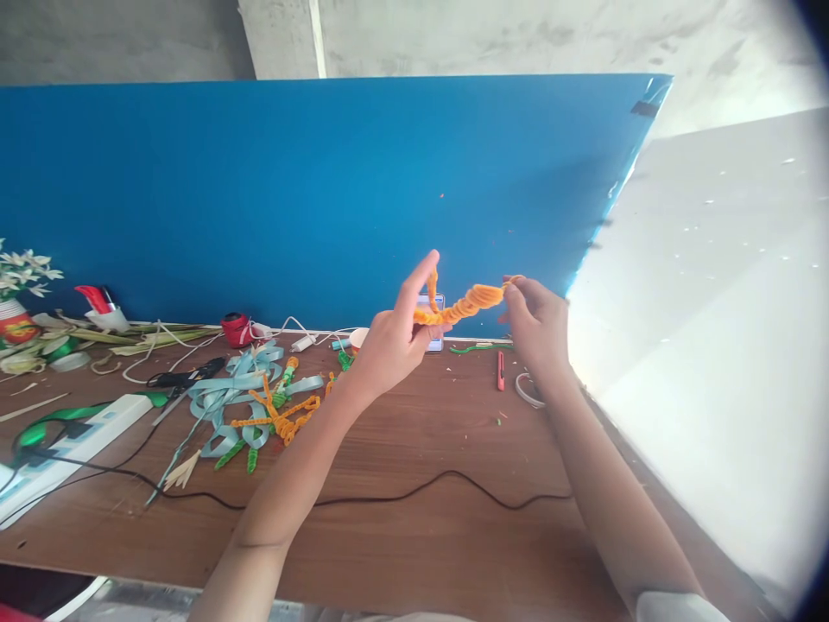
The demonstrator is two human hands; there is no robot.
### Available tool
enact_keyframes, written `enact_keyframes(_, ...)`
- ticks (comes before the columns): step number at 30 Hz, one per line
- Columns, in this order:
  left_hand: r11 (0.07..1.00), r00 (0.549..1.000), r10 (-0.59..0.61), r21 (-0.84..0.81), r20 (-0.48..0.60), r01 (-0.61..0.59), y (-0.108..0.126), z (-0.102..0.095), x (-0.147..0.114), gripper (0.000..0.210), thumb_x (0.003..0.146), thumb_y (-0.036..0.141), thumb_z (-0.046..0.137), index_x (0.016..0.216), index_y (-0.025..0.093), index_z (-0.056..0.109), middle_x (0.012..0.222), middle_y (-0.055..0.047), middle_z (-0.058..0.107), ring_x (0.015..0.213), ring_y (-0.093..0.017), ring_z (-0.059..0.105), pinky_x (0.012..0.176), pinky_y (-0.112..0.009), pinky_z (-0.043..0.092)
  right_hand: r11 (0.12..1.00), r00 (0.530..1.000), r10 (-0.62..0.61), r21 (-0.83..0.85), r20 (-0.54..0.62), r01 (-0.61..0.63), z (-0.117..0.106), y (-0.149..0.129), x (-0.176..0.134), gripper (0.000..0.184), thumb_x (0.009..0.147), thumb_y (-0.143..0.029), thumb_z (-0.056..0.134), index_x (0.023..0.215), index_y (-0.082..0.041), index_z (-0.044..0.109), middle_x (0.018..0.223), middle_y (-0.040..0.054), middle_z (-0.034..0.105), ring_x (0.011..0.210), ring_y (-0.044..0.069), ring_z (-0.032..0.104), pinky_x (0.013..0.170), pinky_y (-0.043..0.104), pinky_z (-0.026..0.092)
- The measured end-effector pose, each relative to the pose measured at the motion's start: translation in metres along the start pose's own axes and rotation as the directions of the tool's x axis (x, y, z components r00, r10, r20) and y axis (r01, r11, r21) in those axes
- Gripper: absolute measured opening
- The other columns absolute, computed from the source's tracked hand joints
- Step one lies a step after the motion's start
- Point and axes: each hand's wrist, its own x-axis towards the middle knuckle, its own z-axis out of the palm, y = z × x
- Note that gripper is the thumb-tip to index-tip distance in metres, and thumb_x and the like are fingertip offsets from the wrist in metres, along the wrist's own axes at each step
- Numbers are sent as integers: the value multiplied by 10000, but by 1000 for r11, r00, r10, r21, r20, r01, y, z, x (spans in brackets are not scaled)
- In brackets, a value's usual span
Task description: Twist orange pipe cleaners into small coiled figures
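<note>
Forward extends the left hand [387, 344], finger [415, 281] pointing up.

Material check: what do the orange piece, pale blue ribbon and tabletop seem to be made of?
Orange piece: probably chenille stem, soft and matte, by its fuzzy coils.
Pale blue ribbon: likely thin fabric, smooth; it lies in flat, curling loops.
Tabletop: wood or wood-look laminate, low sheen; streaky brown grain.
</note>
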Motion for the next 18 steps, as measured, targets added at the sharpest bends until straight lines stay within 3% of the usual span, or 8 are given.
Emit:
enact_keyframes(3,994,998,68,81,17,-69,-7,2,1,694,848,251,705,1476,310,416,1205,-99,688,954,-237,718,673,-240,504,982,992,111,145,54,-117,4,1,0,441,940,-421,527,1348,-252,536,1275,115,656,675,162,654,545,289,493)
enact_keyframes(7,973,992,122,195,10,-121,-11,1,1,598,889,281,664,1446,286,447,1080,-80,732,890,-202,713,726,-254,515,945,989,81,305,124,-116,2,-8,-3,742,891,-379,628,1537,-349,266,1337,130,606,786,217,692,543,317,525)
enact_keyframes(9,960,992,127,251,5,-125,-11,-2,1,517,914,303,634,1408,272,484,1036,-68,740,869,-189,709,735,-258,523,910,986,67,396,153,-123,-2,-14,-4,712,890,-368,622,1522,-353,294,1339,120,604,819,226,698,558,328,540)
enact_keyframes(12,960,995,98,265,-22,-89,-8,-8,1,403,930,350,614,1317,258,551,1015,-54,739,827,-173,709,689,-243,528,897,978,61,419,201,-142,-11,-21,-4,517,901,-343,591,1405,-314,479,1191,81,682,788,198,684,589,315,538)
enact_keyframes(15,984,991,67,173,-112,-47,-7,-15,3,400,912,389,642,1279,259,551,1035,-45,726,775,-149,707,632,-222,527,944,981,47,312,189,-106,-18,-25,-4,290,893,-312,585,1167,-247,655,1029,62,724,734,176,656,583,296,509)
enact_keyframes(18,998,980,29,52,-195,-19,-6,-19,6,470,892,398,673,1310,266,505,1027,-48,704,734,-136,702,611,-220,533,989,986,-57,143,155,35,-20,-27,-5,174,878,-306,612,999,-214,697,1019,66,732,756,186,653,579,292,486)
